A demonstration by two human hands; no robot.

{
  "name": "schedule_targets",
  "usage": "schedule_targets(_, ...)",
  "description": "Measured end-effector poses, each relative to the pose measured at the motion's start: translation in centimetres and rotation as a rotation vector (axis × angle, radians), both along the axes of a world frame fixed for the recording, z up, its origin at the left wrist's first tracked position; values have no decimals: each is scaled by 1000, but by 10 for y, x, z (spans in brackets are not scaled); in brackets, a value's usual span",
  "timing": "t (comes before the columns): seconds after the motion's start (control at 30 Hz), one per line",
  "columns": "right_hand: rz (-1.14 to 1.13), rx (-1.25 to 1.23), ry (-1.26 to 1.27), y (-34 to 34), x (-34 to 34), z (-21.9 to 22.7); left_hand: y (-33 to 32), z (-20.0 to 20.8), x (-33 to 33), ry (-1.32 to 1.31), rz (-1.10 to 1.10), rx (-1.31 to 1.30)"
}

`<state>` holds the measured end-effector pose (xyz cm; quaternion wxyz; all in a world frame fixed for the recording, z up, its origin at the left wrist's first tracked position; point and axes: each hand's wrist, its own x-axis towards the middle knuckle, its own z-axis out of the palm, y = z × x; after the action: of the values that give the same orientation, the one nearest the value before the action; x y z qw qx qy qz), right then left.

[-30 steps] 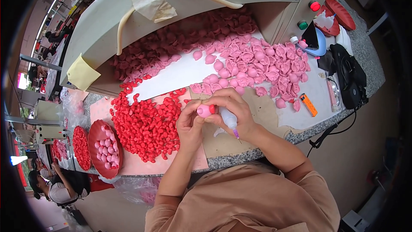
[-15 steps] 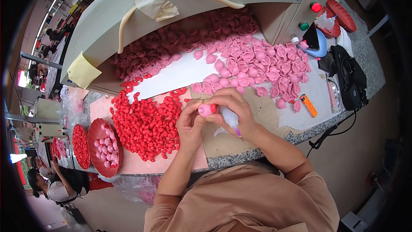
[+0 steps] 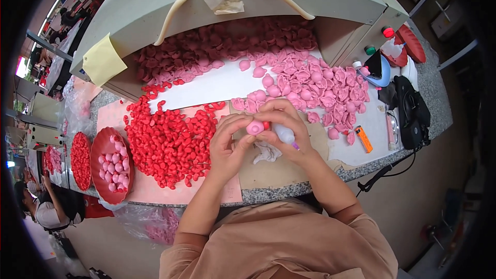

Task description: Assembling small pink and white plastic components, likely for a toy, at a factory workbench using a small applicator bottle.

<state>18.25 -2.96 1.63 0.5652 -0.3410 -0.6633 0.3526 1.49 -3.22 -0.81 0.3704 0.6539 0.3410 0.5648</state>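
My left hand (image 3: 225, 144) pinches a small pink rounded piece (image 3: 254, 127) between thumb and fingers, in front of my chest. The thumb and fingertips of my right hand (image 3: 296, 137) meet at its other side, around a small red piece (image 3: 266, 125) that touches or nearly touches the pink one. Tucked in my right palm is a translucent white squeeze bottle (image 3: 284, 134) with a purple tip, pointing down to the right. A heap of red bean-shaped pieces (image 3: 170, 144) lies left of my hands. Beyond them spreads a pile of pink petal-like and round pieces (image 3: 315, 82).
A grey machine housing (image 3: 170, 0) arches over more pink pieces. At left stand a red dish (image 3: 98, 168) of pink balls and another dish of red pieces. An orange lighter (image 3: 363, 139), a black bag (image 3: 411, 106) and a crumpled white tissue (image 3: 267, 152) lie on the table.
The pink piece has turned in my fingers, and its red part shows less. The bottle is tilted less steeply toward me. The whole view has shifted slightly.
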Motion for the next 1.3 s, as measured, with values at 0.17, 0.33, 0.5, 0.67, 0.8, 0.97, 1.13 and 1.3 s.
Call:
schedule_targets(0.17, 13, 49, -52, 1, -2, -4, 1, 13, -3, 181, 80, 107)
schedule_targets(0.33, -4, 72, -76, 0, -2, -4, 1, 13, -3, 260, 104, 159)
schedule_targets(0.5, -28, 81, -80, -3, -3, -5, 0, 10, -2, 274, 123, 188)
schedule_targets(0.67, -45, 98, -75, -2, -5, -8, 0, 10, -2, 266, 125, 181)
schedule_targets(0.8, -57, 98, -60, -1, -6, -9, 1, 11, -1, 264, 126, 159)
schedule_targets(0.97, -1, 44, -46, 6, -5, -12, 2, -4, 2, 26, 28, -75)
schedule_targets(1.13, 92, -214, 226, -3, -4, -3, 0, -1, 6, -584, -262, -484)
schedule_targets(1.3, -40, -68, 25, -4, -8, -14, -5, 1, 12, -777, -368, -548)
